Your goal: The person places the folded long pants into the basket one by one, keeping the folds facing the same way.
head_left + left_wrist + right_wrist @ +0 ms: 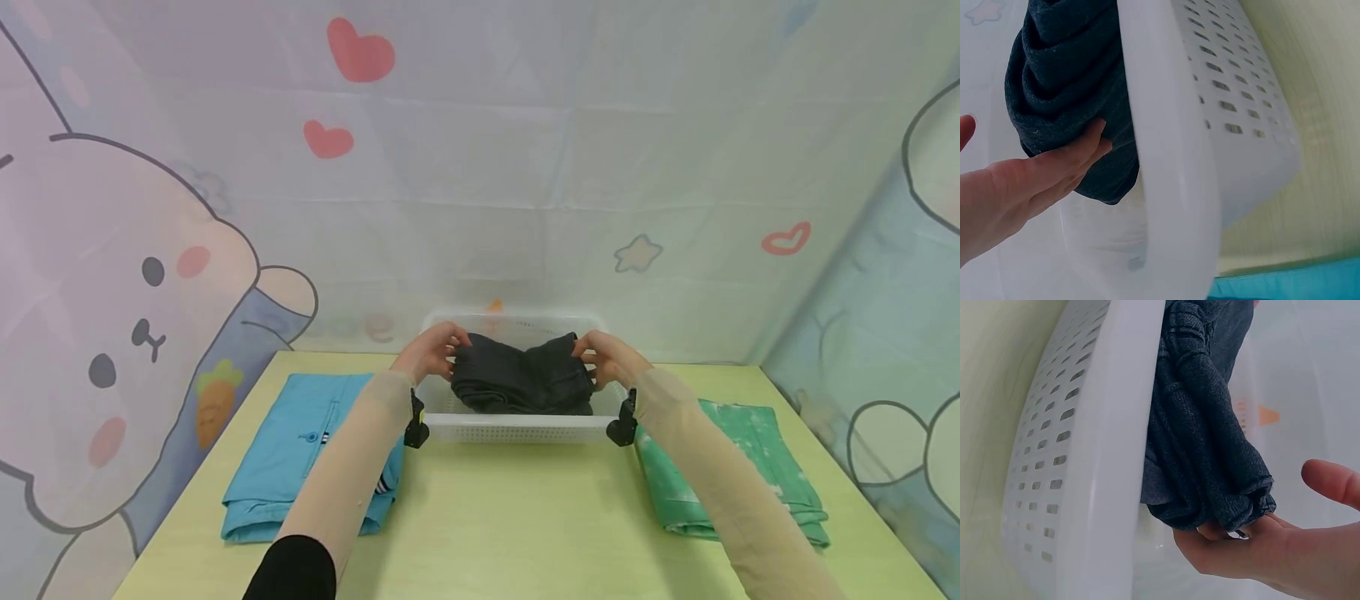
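Note:
A folded pair of dark denim jeans [521, 375] sits within the white plastic basket [517, 429], its middle sagging between two raised ends. My left hand [433, 352] is at its left end; in the left wrist view the fairly straight fingers [1075, 156] touch the denim, and the thumb stands away. At the right end is my right hand [611, 357]. Seen from the right wrist, its fingers [1194, 550] reach beneath the lower edge of the jeans, partly hidden, while the thumb [1332, 481] is held apart from the cloth.
A folded blue garment [300, 433] with a button lies on the table [517, 525] to the left, partly under my left forearm. On the right, a folded green-and-white garment [757, 454] lies partly behind my right forearm. A printed cloth backdrop [480, 208] rises just behind the basket.

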{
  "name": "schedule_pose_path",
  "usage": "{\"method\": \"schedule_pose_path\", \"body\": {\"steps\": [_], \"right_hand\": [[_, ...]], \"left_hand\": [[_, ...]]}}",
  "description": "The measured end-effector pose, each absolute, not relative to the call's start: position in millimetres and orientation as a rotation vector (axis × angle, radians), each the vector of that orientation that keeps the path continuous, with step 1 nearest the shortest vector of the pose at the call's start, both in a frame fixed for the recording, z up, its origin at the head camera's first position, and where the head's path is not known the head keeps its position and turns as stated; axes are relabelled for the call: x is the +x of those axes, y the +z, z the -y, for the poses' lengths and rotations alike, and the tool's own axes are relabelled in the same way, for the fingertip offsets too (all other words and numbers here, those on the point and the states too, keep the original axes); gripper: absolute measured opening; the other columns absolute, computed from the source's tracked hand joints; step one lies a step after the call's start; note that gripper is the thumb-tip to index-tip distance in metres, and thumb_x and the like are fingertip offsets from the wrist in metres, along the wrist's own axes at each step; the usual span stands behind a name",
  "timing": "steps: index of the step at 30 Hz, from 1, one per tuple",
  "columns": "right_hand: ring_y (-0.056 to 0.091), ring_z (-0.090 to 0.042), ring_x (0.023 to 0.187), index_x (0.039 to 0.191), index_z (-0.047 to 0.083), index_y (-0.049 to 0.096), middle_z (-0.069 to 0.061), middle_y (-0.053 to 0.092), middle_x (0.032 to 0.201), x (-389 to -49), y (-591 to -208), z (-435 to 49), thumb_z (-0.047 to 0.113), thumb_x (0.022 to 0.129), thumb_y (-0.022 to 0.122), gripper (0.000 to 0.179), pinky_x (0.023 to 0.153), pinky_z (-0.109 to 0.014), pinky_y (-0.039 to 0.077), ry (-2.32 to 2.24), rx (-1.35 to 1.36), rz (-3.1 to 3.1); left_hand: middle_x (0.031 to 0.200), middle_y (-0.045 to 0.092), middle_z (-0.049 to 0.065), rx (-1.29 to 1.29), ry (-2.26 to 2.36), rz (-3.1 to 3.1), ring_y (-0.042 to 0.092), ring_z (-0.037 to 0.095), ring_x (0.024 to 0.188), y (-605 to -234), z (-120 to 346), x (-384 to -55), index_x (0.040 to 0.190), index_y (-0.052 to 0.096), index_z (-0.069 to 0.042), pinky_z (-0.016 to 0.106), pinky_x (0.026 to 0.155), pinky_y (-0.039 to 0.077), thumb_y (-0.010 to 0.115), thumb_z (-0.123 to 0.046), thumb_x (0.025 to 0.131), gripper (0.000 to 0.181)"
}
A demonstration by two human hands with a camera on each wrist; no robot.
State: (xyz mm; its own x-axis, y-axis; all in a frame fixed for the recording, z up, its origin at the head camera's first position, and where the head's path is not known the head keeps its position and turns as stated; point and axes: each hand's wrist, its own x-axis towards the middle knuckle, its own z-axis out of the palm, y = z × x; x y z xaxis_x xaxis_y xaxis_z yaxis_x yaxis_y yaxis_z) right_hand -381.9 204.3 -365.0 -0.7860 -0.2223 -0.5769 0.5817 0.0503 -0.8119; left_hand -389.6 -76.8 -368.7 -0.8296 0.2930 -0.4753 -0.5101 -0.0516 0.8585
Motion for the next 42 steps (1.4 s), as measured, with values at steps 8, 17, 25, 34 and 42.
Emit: {"method": "schedule_pose_path", "body": {"steps": [8, 17, 25, 34, 42], "right_hand": [[-0.017, -0.044, 0.132, 0.143, 0.015, -0.011, -0.014, -0.009, 0.15, -380, -371, -205, 0.006, 0.082, 0.037, 0.079, 0.102, -0.064, -0.007, -1.783, 0.356, -1.783], [-0.008, -0.041, 0.135, 0.144, 0.011, -0.002, -0.018, -0.006, 0.15, -387, -375, -198, 0.0, 0.078, 0.037, 0.078, 0.105, -0.06, -0.007, -1.722, 0.411, -1.847], [-0.004, -0.041, 0.136, 0.143, 0.004, -0.001, -0.03, -0.002, 0.145, -387, -373, -195, 0.002, 0.077, 0.04, 0.078, 0.105, -0.059, -0.005, -1.722, 0.477, -1.848], [0.005, -0.035, 0.137, 0.143, 0.01, -0.006, -0.025, 0.0, 0.148, -386, -370, -197, 0.002, 0.076, 0.039, 0.081, 0.106, -0.057, -0.007, -1.776, 0.493, -1.803], [0.002, -0.031, 0.137, 0.144, 0.014, -0.003, -0.019, -0.001, 0.149, -387, -361, -202, 0.002, 0.078, 0.04, 0.079, 0.106, -0.053, -0.005, -1.819, 0.496, -1.794]], "left_hand": [[0.148, 0.006, 0.014, -0.23, 1.914, -1.687, 0.008, 0.04, 0.135, -372, 76, -389, 0.14, 0.008, -0.006, 0.059, 0.106, 0.011, 0.048, -0.008, 0.079, 0.073], [0.147, 0.012, 0.016, -0.211, 1.906, -1.68, 0.013, 0.038, 0.135, -375, 78, -391, 0.097, 0.032, -0.005, 0.055, 0.106, 0.013, 0.041, -0.001, 0.08, 0.02], [0.149, 0.008, 0.017, -0.198, 1.924, -1.64, 0.007, 0.04, 0.136, -377, 79, -390, 0.134, 0.019, -0.005, 0.06, 0.106, 0.011, 0.04, 0.001, 0.08, 0.058], [0.148, 0.01, 0.016, -0.166, 1.954, -1.6, 0.009, 0.038, 0.136, -372, 79, -386, 0.143, 0.005, -0.011, 0.054, 0.108, 0.012, 0.04, -0.001, 0.082, 0.071], [0.15, 0.003, 0.012, -0.132, 2.016, -1.503, 0.007, 0.036, 0.137, -366, 79, -387, 0.144, -0.007, -0.019, 0.051, 0.109, 0.011, 0.039, -0.001, 0.084, 0.078]]}}
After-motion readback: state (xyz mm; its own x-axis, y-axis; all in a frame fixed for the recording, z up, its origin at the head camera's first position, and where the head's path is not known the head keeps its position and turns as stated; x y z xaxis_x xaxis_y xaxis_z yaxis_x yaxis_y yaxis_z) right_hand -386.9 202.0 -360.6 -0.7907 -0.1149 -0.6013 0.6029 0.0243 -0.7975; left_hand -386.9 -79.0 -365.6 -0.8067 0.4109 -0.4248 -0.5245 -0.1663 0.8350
